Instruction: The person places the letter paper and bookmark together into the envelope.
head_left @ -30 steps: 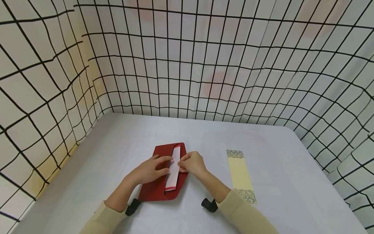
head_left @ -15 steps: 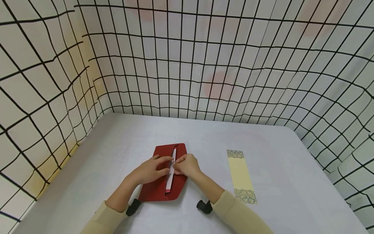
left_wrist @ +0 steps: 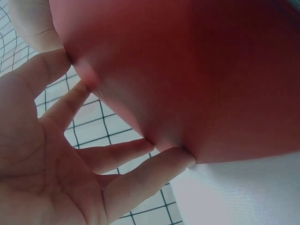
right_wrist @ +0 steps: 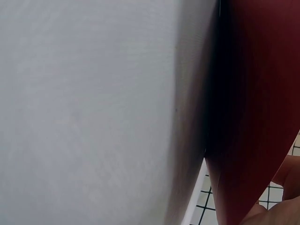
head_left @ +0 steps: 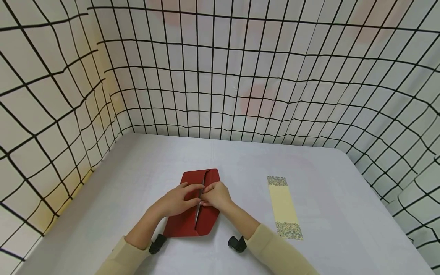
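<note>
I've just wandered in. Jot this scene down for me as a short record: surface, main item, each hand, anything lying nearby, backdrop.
Surface: white table
Main item: red envelope, with a narrow lengthwise opening; contents cannot be made out
Left hand: fingers spread, fingertips touching the envelope along the opening
Right hand: fingertips at the opening; whether they pinch anything is hidden
Nearby: yellow strip with patterned ends, lying flat to the right of the envelope
Backdrop: pale wall with a black grid
</note>
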Demonstrator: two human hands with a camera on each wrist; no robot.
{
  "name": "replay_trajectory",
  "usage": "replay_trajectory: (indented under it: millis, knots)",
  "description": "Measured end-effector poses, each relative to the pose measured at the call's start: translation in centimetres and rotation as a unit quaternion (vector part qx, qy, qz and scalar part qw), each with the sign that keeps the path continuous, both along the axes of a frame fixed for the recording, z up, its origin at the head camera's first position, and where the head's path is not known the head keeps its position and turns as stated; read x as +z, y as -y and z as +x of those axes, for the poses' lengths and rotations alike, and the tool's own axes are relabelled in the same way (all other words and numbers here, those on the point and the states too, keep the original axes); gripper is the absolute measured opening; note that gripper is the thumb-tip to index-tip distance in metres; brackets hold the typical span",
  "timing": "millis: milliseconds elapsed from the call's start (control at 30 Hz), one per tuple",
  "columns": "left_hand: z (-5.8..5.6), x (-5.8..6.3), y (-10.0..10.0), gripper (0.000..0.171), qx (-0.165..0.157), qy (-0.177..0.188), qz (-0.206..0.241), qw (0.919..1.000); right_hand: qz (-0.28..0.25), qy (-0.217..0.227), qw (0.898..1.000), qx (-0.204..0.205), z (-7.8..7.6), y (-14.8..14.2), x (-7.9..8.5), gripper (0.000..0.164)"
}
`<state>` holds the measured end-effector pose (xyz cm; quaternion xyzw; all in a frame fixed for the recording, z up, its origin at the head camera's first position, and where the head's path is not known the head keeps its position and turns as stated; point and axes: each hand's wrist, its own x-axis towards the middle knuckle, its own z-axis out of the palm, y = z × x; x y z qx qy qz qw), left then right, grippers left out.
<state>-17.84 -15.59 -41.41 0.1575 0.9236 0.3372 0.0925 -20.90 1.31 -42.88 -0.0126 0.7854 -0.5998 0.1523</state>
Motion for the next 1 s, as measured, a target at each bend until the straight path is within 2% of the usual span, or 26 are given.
replay_trajectory:
  millis: [500,733,1000]
  knots:
    - [-0.1,-0.2,0.1,0.041,-0.001,0.003,0.003,1.0,-0.018,0.009,1.0,0.005,0.3,-0.6,0.2,0.011]
    - [-0.1,-0.1,-0.1,0.041,-0.001,0.005,-0.002,1.0,0.011,-0.01,1.0,0.009,0.8,-2.3,1.0,0.011]
    - [-0.1,0.1,-0.2,0.042,0.006,0.018,-0.003,0.9998,-0.023,-0.016,1.0,0.007,1.6,-4.9,2.1,0.011]
